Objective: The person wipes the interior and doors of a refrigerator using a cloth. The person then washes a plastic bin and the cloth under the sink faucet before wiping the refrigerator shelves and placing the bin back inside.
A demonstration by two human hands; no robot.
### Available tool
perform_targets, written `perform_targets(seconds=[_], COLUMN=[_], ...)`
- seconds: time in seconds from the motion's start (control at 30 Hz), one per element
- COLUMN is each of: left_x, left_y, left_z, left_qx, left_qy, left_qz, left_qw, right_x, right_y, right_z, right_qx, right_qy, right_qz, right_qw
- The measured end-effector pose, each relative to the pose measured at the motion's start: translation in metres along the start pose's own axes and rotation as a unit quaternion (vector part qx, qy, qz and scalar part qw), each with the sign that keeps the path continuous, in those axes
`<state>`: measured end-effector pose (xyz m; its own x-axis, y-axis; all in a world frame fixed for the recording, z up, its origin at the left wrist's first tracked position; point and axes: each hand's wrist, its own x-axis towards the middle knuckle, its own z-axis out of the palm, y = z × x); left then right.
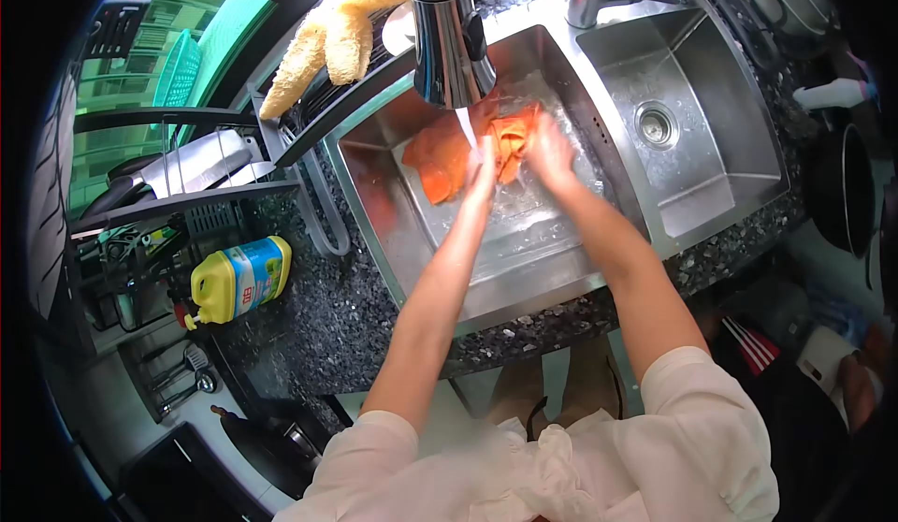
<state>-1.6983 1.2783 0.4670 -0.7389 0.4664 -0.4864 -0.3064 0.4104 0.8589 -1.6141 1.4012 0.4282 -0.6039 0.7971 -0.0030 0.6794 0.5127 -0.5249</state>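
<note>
An orange cloth [438,159] lies bunched in the left, larger basin of the steel sink [524,297]. Water runs onto it from the chrome faucet [447,45] above. My left hand [483,168] is at the middle of the cloth, under the stream, its fingers blurred. On the cloth's right side is my right hand [552,152], also smeared by motion. Part of the cloth is folded up between the two hands. How firmly either hand grips it is hard to make out.
Right of the hands is the smaller basin [711,138] with a drain. A yellow detergent bottle [241,279] lies on the dark speckled counter [327,335] at the left. Behind the basin stand a rack and yellowish loofah-like items [346,45]. A dark pan [842,190] hangs far right.
</note>
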Motion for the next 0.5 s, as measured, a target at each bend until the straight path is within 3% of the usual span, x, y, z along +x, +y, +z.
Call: perform_targets(seconds=[0.03, 0.07, 0.1, 0.17, 0.2, 0.23, 0.3, 0.33, 0.37, 0.43, 0.47, 0.5], left_x=[0.011, 0.005, 0.004, 0.011, 0.015, 0.014, 0.010, 0.023, 0.011, -0.011, 0.006, 0.007], left_y=[0.009, 0.006, 0.006, -0.015, -0.025, -0.025, -0.019, -0.007, 0.025, 0.064, 0.055, 0.069], left_z=[0.000, 0.006, 0.014, 0.008, 0.005, 0.005, -0.002, -0.021, -0.032, -0.052, -0.062, -0.075], left_qx=[0.155, 0.304, 0.441, 0.469, 0.498, 0.496, 0.495, 0.399, 0.119, 0.041, -0.122, -0.119], left_qy=[-0.120, -0.027, 0.068, 0.112, 0.157, 0.155, 0.071, -0.133, -0.307, -0.208, -0.252, -0.202], left_qz=[-0.075, -0.035, 0.010, 0.012, 0.015, 0.015, 0.062, -0.034, -0.088, -0.104, -0.094, -0.106], left_qw=[0.978, 0.952, 0.895, 0.876, 0.853, 0.854, 0.864, 0.906, 0.940, 0.972, 0.955, 0.966], right_x=[-0.012, -0.012, -0.004, 0.013, 0.020, 0.022, 0.024, 0.035, 0.047, 0.063, 0.067, 0.074], right_y=[-0.004, 0.001, 0.010, 0.022, 0.028, 0.025, 0.004, 0.003, 0.006, -0.006, -0.017, -0.028], right_z=[0.005, 0.006, 0.003, -0.021, -0.018, -0.009, 0.008, 0.014, 0.015, -0.046, -0.083, -0.117], right_qx=[-0.031, -0.090, -0.093, -0.066, -0.031, -0.034, 0.134, 0.306, 0.449, 0.607, 0.627, 0.645], right_qy=[-0.042, -0.123, -0.124, -0.116, -0.079, -0.079, -0.006, -0.043, -0.067, -0.078, -0.074, -0.067], right_qz=[-0.044, -0.178, -0.180, -0.135, 0.010, 0.011, 0.139, 0.167, 0.137, 0.090, 0.076, 0.060], right_qw=[0.998, 0.972, 0.971, 0.982, 0.996, 0.996, 0.981, 0.936, 0.881, 0.786, 0.772, 0.759])
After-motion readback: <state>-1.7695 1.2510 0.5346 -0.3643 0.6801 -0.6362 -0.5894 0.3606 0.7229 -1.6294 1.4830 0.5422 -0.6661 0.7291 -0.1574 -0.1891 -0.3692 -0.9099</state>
